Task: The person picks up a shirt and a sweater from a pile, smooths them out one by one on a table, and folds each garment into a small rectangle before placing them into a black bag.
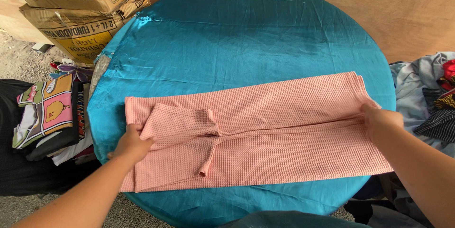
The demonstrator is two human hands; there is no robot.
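Lying across the near half of a round table covered in teal cloth (246, 34) is a pink waffle-knit garment (284, 133), spread flat and long from about 9 o'clock to 3 o'clock on the tabletop. It is folded along its length, and a short sleeve (182, 124) is turned inward over the body near the 9 o'clock end.

The left hand (132, 143) comes in from 7 o'clock and is closed on the garment's left part — its fingers pinch the fabric just where the folded sleeve begins, the thumb tucked under the edge. The right hand (379, 121) comes in from 4 o'clock and grips the opposite end, fingers curled over the cloth where the layers bunch into small creases. Both hands hold the garment low against the table, well apart from each other, with the fabric between them.

Off the table at 9 o'clock sits a stack of folded clothes (47, 114), the top piece printed with bright cartoon panels. At 11 o'clock stand two cardboard boxes (76, 5), one on the other, just beside the table's rim. At 3 o'clock lies a loose heap of garments (426, 95) — grey, striped and red pieces mixed together. A plywood wall (393, 10) rises behind the table from 12 to 2 o'clock.
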